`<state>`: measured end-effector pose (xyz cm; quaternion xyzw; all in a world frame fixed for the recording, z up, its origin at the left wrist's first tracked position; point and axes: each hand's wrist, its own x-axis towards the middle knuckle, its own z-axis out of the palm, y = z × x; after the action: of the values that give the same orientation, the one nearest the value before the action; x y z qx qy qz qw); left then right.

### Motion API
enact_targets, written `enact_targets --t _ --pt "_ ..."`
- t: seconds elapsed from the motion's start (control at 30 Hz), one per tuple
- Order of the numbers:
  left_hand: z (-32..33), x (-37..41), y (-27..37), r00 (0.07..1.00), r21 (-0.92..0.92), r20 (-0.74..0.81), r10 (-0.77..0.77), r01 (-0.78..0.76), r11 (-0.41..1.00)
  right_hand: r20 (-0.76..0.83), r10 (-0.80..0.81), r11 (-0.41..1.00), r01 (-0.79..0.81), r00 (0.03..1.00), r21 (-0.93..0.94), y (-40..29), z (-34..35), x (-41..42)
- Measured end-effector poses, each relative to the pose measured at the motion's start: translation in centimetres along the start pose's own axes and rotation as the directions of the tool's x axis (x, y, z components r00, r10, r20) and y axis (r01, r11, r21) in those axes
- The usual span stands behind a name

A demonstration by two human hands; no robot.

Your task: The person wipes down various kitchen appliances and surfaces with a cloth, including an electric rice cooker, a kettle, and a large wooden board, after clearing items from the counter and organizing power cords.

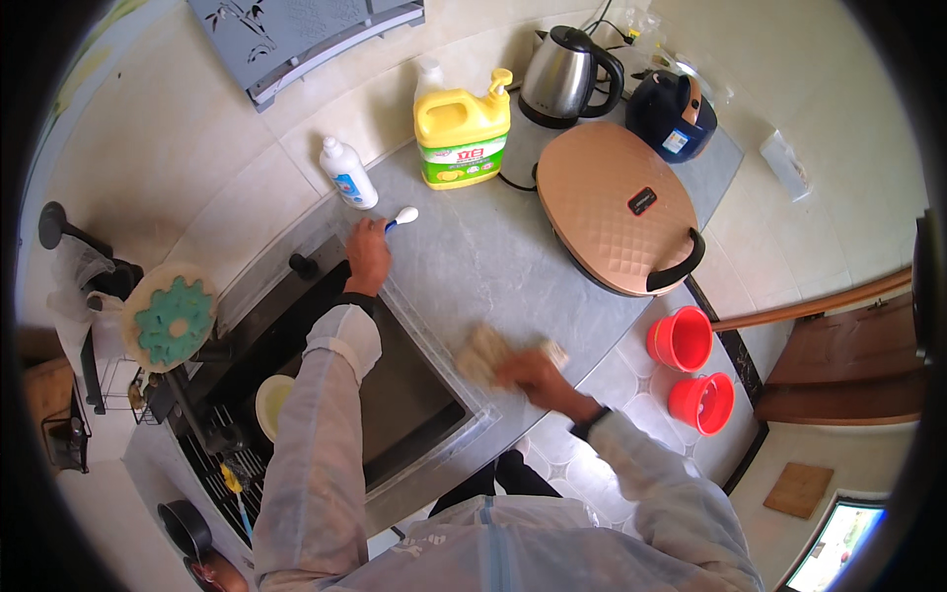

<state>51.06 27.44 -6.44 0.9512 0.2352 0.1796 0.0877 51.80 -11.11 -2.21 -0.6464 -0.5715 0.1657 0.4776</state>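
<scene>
My left hand is closed around the blue handle of a white-ended utensil, perhaps a spoon, above the counter by the sink's back corner. A tan cloth, blurred, lies against the grey countertop near its front edge, gripped by my right hand. Just behind my left hand stands a white plastic bottle. To the right of that is a yellow dish-soap jug with a pump top.
A round copper-coloured electric griddle, a steel kettle and a dark blue rice cooker occupy the counter's right part. The dark sink lies left of my right hand. Red buckets stand on the floor beyond the counter edge.
</scene>
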Motion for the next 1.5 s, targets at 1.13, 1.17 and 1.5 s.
enact_targets --t 1.13,1.17,1.5 --pt "-15.3 -19.8 14.5 0.533 -0.540 0.841 -0.090 0.819 -0.194 -0.644 0.078 0.913 -0.313 0.761 -0.259 7.5 -1.6 10.5" --pt "-15.5 -19.7 14.2 0.537 -0.531 0.842 -0.049 0.810 -0.249 -0.646 0.094 0.882 -0.364 0.758 -0.299 7.7 -1.2 10.6" --pt "-12.6 -20.4 10.7 0.601 -0.418 0.792 0.107 0.661 -0.622 0.416 0.121 0.970 -0.197 0.901 0.145 -0.5 -3.0 -7.6"
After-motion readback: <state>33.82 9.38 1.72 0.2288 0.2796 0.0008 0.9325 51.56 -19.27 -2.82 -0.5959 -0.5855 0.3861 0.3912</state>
